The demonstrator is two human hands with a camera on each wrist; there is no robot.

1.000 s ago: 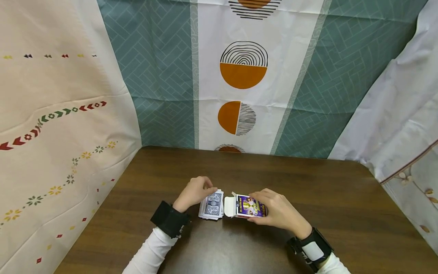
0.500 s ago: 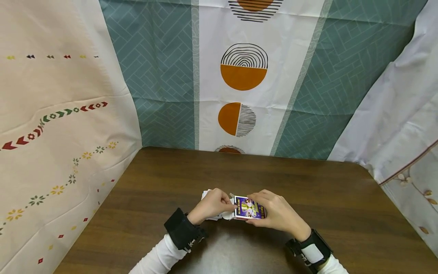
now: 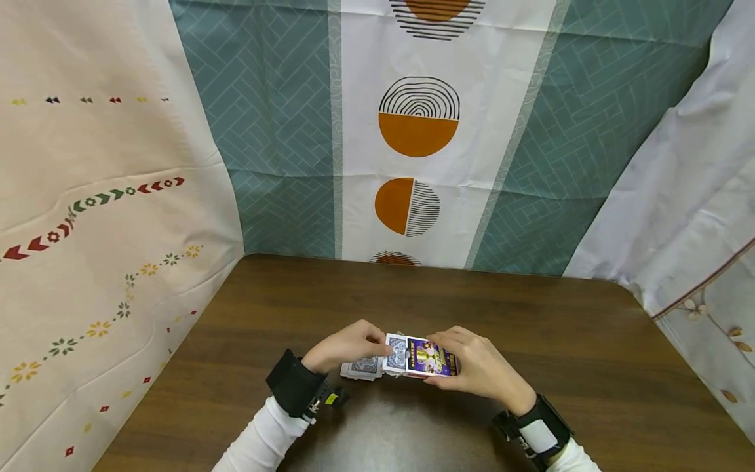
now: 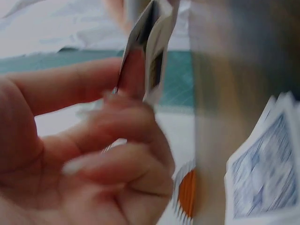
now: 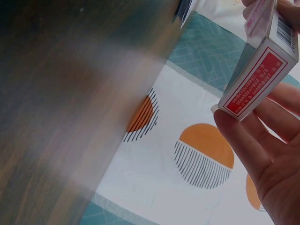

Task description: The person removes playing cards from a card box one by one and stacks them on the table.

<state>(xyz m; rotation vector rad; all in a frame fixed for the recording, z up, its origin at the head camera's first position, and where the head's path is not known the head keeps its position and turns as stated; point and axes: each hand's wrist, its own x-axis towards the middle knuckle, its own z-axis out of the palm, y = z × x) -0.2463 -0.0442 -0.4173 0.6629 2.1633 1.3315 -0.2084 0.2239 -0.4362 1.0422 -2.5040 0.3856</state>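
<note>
My right hand (image 3: 474, 364) grips a purple-fronted playing card box (image 3: 432, 357) by its two long sides, the open end facing left. In the right wrist view, the box's white and red side (image 5: 255, 84) rests against my fingers. Blue-backed playing cards (image 3: 397, 352) show at the box's open end. My left hand (image 3: 348, 346) pinches their left edge between thumb and fingers. Below that hand, a loose pile of cards (image 3: 362, 368) lies on the table, partly covered; the left wrist view shows the pile (image 4: 265, 173) at right. Motion blurs the left fingers there.
The brown wooden table (image 3: 501, 308) extends around both hands. A teal and white patterned cloth (image 3: 283, 164) hangs behind its far edge. Pale cloths hang at the left (image 3: 118, 216) and right (image 3: 678, 216) sides.
My left hand moved from the pile right to the box's mouth, then slightly back left. Blue-backed cards now show at the box's mouth. The right hand and box stayed almost still.
</note>
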